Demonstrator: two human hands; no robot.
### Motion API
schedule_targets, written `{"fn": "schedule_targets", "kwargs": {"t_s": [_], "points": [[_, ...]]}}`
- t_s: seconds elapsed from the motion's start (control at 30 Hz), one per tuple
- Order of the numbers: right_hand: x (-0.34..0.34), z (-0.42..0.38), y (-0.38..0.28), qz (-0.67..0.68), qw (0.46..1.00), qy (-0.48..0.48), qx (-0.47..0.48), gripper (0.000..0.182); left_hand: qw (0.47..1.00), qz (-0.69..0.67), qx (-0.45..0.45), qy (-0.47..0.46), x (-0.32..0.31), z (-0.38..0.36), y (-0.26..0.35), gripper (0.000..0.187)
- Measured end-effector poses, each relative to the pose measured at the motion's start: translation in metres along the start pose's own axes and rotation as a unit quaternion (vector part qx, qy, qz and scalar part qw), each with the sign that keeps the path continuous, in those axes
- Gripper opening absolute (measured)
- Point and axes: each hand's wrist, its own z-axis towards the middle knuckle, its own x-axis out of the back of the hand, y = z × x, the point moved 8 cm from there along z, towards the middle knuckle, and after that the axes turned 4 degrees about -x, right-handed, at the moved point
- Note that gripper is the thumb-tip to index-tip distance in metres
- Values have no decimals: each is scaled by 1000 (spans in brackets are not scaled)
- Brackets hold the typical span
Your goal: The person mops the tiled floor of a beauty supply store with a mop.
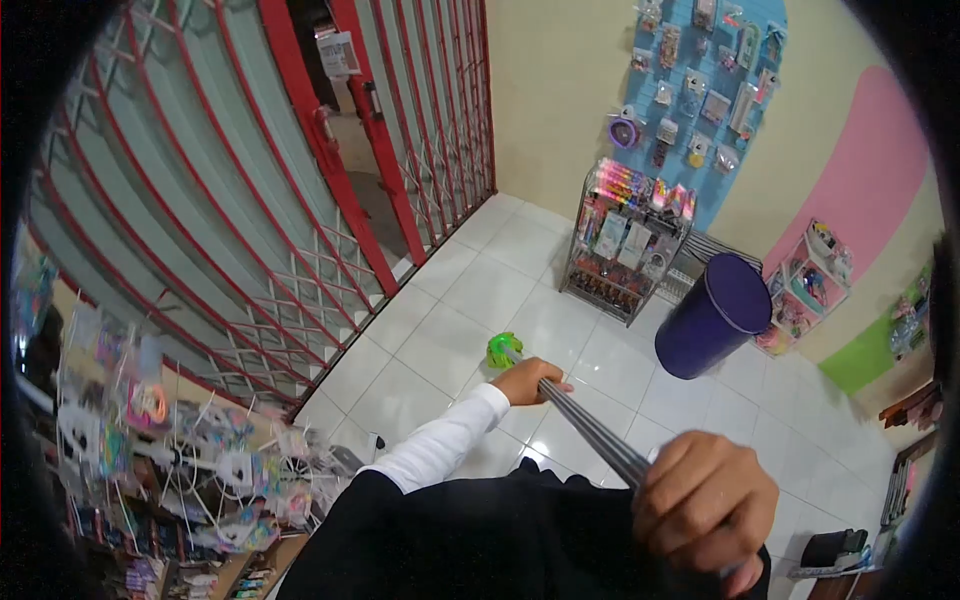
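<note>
My left hand (524,383), below a white sleeve, is wrapped round the lower part of a mop's grey metal handle (597,431). Higher up the same handle, close to the camera, my right hand (708,500) is closed in a fist round it. The handle slants down and away from me. At its far end the bright green mop head (503,350) rests on the white tiled floor (450,350), just past my left hand. Its fibres are too small to make out clearly.
Red folding gates (325,140) stand along the left, with a gap between two posts. A wire rack of goods (625,245) and a purple bin (710,315) stand by the wall. Hanging packets fill a display (215,450) at lower left.
</note>
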Motion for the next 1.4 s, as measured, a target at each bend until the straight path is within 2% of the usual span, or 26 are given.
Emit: {"fn": "schedule_targets", "kwargs": {"t_s": [0.07, 0.27, 0.47, 0.5, 0.57, 0.67, 0.73, 0.77, 0.87, 0.9, 1.13, 1.23, 1.3, 1.4], "points": [[38, 7, 28, 12, 1000, 8, -21, 35, 999, -26, -23, 36, 28, 28, -22, 43], [138, 28, 105, 2, 999, 41, -1, 36, 1000, -6, 0, 28, 92, 97, -101, 45], [232, 57, 202, -103, 977, 186, -17, 45, 1000, -3, 25, -19, 156, 163, -192, 39], [247, 65, 219, -129, 957, 257, -35, 45, 1000, -6, 18, -19, 167, 174, -218, 40], [269, 81, 254, -87, 967, 234, -45, 43, 1000, -19, -14, -9, 191, 195, -246, 42], [304, 101, 302, -72, 966, 247, 15, 39, 997, -33, -64, 16, 231, 229, -271, 43], [330, 109, 324, -74, 969, 237, -10, 38, 997, -21, -79, 14, 252, 254, -290, 43], [342, 113, 334, -77, 970, 228, -23, 37, 999, -32, -26, -9, 258, 264, -308, 37], [382, 118, 361, -93, 971, 219, -34, 37, 999, -29, 4, -19, 283, 303, -341, 39], [396, 118, 371, -97, 970, 219, -37, 37, 997, -39, -71, 16, 294, 317, -342, 41], [502, 117, 437, -108, 972, 205, -45, 36, 997, -31, -71, 9, 328, 407, -419, 42], [547, 118, 464, -114, 972, 196, -52, 35, 993, -109, -42, 18, 335, 443, -454, 43], [574, 118, 482, -125, 971, 196, -60, 35, 987, -112, -85, 72, 352, 461, -452, 44], [612, 112, 508, -154, 963, 208, -70, 35, 976, -183, -105, 59, 361, 494, -469, 44]]}}
